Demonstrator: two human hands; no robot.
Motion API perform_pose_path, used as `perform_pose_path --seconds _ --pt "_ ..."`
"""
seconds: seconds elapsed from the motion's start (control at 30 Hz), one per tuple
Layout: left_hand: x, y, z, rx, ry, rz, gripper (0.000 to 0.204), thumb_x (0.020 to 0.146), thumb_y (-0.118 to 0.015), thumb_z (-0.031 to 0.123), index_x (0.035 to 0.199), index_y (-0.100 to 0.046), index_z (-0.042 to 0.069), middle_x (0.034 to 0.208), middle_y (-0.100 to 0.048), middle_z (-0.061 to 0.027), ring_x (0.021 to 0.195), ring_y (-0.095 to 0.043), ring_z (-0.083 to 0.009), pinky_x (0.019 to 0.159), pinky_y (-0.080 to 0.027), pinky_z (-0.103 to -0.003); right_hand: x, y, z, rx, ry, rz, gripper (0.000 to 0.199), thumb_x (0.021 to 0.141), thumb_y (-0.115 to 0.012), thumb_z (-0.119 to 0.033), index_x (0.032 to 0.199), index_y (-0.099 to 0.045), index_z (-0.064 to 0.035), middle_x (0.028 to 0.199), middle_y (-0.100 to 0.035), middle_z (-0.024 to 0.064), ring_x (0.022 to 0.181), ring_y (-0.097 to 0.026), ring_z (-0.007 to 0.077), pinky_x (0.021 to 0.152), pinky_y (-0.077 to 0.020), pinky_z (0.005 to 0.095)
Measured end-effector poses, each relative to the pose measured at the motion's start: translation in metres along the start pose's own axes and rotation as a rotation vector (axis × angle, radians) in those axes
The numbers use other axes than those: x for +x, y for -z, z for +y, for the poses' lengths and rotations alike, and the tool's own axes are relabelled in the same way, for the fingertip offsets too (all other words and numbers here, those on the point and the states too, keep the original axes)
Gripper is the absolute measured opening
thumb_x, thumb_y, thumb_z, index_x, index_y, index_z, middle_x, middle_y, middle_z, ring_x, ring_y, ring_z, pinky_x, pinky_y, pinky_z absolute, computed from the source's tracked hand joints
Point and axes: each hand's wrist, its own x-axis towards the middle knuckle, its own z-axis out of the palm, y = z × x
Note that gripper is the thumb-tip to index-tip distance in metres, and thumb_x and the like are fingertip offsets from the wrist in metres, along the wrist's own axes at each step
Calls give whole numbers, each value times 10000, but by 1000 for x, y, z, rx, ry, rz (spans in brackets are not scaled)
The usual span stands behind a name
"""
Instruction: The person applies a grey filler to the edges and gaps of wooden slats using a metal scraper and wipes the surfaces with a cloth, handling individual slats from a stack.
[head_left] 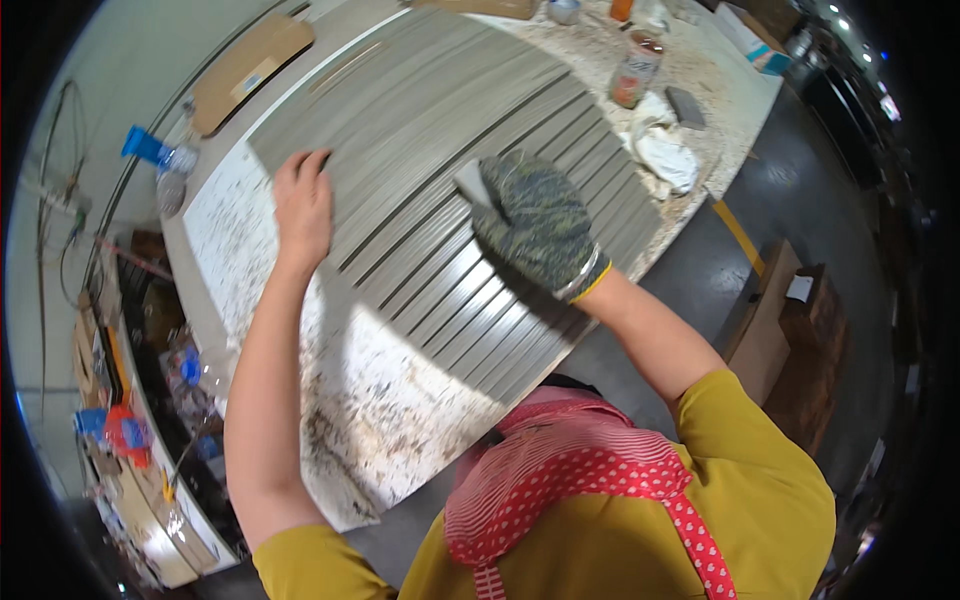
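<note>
Grey ribbed panel [440, 190] flat across speckled surface [240, 250], bare left hand [303, 200] pressed on its left edge, fingers together, gloved right hand [537, 222] grip pinching small pale block [472, 183] mid-panel, white rag [662, 148] and bottle [636, 68] beyond

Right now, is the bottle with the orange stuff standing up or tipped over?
Standing up. The bottle rests on its base on the speckled table, cap end pointing up.

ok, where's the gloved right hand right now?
In the head view, the gloved right hand sits right of centre on the grey grooved panel, pressing a small pale pad; the bare left hand holds the panel's left edge.
</note>
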Motion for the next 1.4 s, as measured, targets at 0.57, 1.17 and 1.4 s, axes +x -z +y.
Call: perform_pose_path --seconds 0.57,1.17,1.4 --pt "-2 17 -9 56 -67 -277 405 987 -371 237 1365 -444 113 1482 -327 -158 1362 -263 -391 1122 -223 -435 -3 50 61 346 -362 -107 510 852 -632 -379 1210 -563 -22 1154 -596 187 1098 -559 320 966 -419 387" --pt "-3 18 12 11 -1 -208 375 977 -376 222 1316 -499 120 1467 -365 -130 1359 -280 -379 1113 -254 -437 37 20 95 -167 -105 92 370 848 -572 -285 1080 -583 4 1006 -599 215 956 -581 365 853 -461 440" --pt "-1 11 1 16 -25 -173 379 971 -399 266 1319 -499 151 1463 -371 -123 1346 -291 -384 1096 -276 -443 12 -28 -63 80 105 -3 353 807 -551 -228 1075 -596 -4 969 -608 210 896 -598 350 805 -469 462"
